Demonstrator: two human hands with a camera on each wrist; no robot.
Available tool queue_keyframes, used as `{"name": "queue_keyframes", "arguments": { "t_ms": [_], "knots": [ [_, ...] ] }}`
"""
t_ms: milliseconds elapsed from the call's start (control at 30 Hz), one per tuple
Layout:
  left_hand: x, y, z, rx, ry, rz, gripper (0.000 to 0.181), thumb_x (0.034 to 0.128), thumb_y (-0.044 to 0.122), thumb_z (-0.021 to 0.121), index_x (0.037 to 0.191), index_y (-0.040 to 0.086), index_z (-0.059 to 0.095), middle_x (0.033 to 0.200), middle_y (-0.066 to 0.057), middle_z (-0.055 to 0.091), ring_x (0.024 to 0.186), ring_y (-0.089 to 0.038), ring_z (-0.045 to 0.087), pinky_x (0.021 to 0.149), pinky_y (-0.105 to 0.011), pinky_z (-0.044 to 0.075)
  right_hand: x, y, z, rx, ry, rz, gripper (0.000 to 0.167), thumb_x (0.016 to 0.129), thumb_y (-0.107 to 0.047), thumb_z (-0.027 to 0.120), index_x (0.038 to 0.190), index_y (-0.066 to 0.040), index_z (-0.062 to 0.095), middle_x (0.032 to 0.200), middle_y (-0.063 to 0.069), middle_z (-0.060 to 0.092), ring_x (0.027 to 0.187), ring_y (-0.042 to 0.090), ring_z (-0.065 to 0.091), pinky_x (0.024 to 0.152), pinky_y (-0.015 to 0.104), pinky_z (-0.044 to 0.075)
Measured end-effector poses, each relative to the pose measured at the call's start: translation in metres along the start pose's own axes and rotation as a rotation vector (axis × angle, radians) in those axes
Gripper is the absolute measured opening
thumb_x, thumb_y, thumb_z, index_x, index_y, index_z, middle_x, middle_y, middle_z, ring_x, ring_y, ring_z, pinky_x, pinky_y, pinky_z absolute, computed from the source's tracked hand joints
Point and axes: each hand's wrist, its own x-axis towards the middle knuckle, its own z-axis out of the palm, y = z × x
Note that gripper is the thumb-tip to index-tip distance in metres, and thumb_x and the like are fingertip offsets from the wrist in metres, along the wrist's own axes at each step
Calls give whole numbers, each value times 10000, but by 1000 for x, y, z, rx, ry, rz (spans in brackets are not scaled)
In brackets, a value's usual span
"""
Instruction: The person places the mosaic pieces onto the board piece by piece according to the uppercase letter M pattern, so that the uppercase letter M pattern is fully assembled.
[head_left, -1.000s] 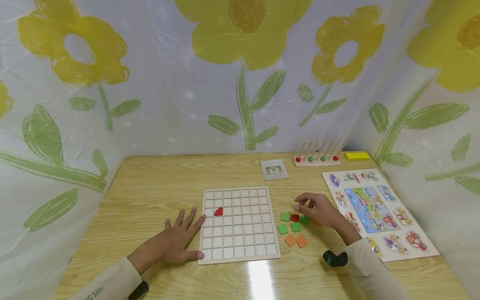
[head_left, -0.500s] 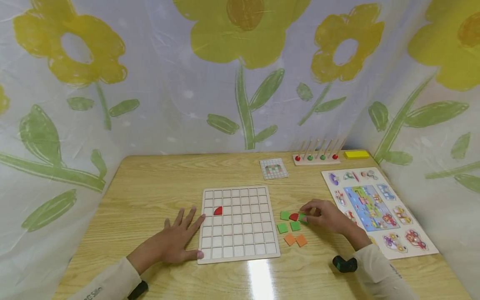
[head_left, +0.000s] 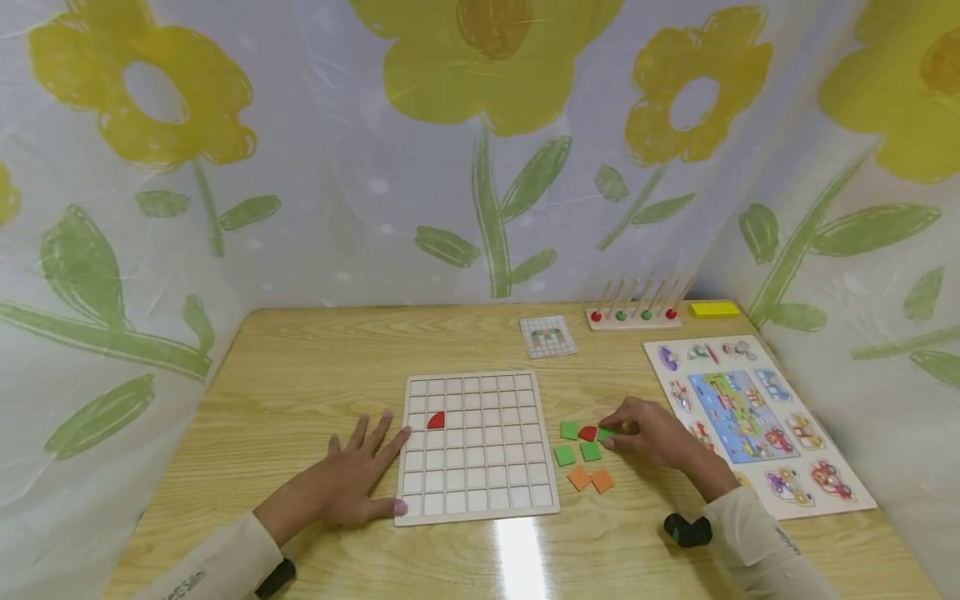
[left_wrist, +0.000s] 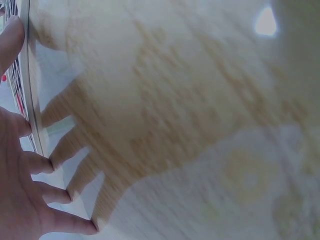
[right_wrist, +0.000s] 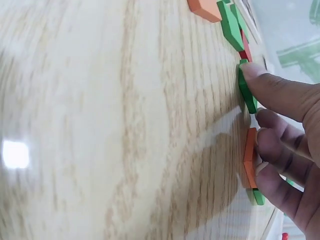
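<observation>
A wooden grid board [head_left: 480, 515] lies in the middle of the table, with a red quarter-circle tile [head_left: 437, 421] in one cell. My left hand [head_left: 345, 485] is spread flat at its left side, thumb and index fingertip touching the edge. My right hand [head_left: 656, 437] pinches a green square tile [right_wrist: 245, 89] between thumb and fingers, down at the table. Beside that tile lie another red quarter-circle [head_left: 588, 433], several green squares [head_left: 565, 455] and orange squares [head_left: 602, 481]. In the right wrist view, orange tiles [right_wrist: 250, 155] sit beneath my other fingers.
Behind the board lies a small pattern card [head_left: 548, 337]. A peg rack [head_left: 633, 323] with red and green beads and a yellow block [head_left: 713, 310] stand at the back right. A vehicle picture puzzle [head_left: 817, 446] covers the right side. Flowered curtain [head_left: 322, 167] surrounds the table.
My right hand has come down from above the tiles and pinches the green square. My left hand stays by the board.
</observation>
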Motion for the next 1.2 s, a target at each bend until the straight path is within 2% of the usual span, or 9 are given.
{"name": "queue_keyframes", "arguments": {
  "t_ms": [267,400,533,933,1200],
  "knots": [
    [-2,0,-1,-1,11,1,1011,893,753,514,1625,149,166,1666,-252,68,1478,-589,79,984,-859,201,2,-1,2,4,3,-10,210,896,-263,772,1084,-173,754,967,-55,644,801,58,564,707,256,495],
    [-3,1,-3,-7,6,1,1014,892,747,523,1625,145,162,1664,-257,66,1475,-595,74,985,-861,192,3,-4,1,44,-24,-14,161,907,-240,762,1047,-190,699,966,-36,654,718,58,523,676,260,477],
    [-2,1,-3,-8,-3,-2,1022,885,763,512,1627,157,157,1667,-248,61,1480,-587,71,989,-858,193,3,-7,0,80,-50,-34,147,920,-199,747,1037,-172,663,930,-29,657,701,48,533,683,264,485],
    [1,0,-2,-10,15,-7,1042,855,787,533,1619,159,205,1663,-250,101,1466,-599,130,955,-864,235,2,-9,1,63,-54,-53,143,946,-170,714,1053,-164,619,923,-37,684,759,31,594,703,263,508],
    [1,1,-5,-24,29,2,1054,845,772,570,1615,143,219,1649,-276,134,1445,-623,161,915,-867,272,4,-13,-1,7,-18,-40,173,959,-154,693,1126,-142,649,877,-45,661,642,22,520,626,242,471]
  ]
}}
